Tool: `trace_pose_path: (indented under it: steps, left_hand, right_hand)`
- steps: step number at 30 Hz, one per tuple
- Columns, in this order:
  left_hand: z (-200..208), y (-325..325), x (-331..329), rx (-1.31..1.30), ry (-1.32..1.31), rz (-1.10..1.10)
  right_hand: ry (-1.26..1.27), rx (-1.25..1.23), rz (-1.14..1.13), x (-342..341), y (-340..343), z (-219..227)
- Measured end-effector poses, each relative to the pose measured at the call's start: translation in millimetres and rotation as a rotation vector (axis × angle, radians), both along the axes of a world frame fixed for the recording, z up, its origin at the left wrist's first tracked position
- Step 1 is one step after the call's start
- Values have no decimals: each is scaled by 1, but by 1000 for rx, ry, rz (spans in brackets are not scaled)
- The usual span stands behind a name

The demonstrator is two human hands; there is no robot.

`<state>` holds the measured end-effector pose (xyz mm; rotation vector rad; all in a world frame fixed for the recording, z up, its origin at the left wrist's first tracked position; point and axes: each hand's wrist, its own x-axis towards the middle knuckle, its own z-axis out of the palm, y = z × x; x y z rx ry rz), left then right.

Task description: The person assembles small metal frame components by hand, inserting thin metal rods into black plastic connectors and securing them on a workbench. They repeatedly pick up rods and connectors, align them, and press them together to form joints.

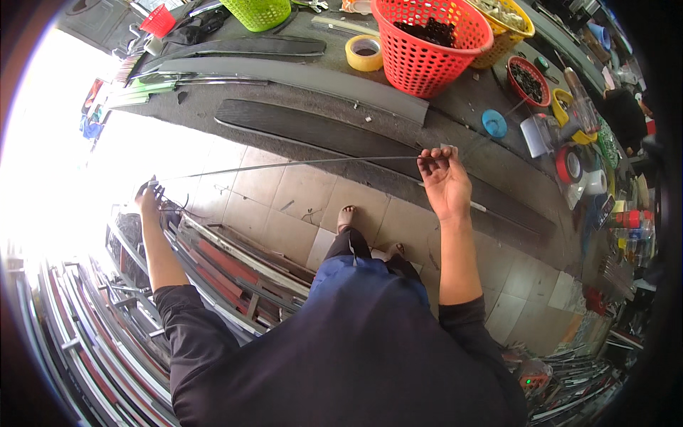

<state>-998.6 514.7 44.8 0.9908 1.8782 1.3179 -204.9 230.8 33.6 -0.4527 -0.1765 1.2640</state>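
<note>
A long, thin dark strip (299, 163) is stretched nearly straight between my two hands, above the tiled floor and in front of the workbench. My left hand (147, 194), out to the far left against bright glare, is closed on one end. With its palm turned up, my right hand (447, 186) pinches the other end between thumb and fingertips near the bench edge. A small pale piece (448, 147) shows at those fingertips; I cannot tell what it is. Just beyond the strip, a long dark flat panel (306, 124) lies on the bench.
On the bench stand a red perforated basket (420, 67) of black parts, a yellow tape roll (363, 53), a green basket (257, 13) and a red-black tape roll (568, 165). Racked long profiles (78, 334) fill the lower left. More strips (590, 384) lie at the lower right.
</note>
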Motion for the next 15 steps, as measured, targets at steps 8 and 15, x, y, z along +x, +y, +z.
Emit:
trace_pose_path:
  steps: [8,15]
  left_hand:
    - [59,250,-4,132,701,-404]
    - [88,439,69,368,1115,-511]
  right_hand:
    - [-83,-49,-103,-13,89,-11]
    - [-544,-475,-159,-8,149,17]
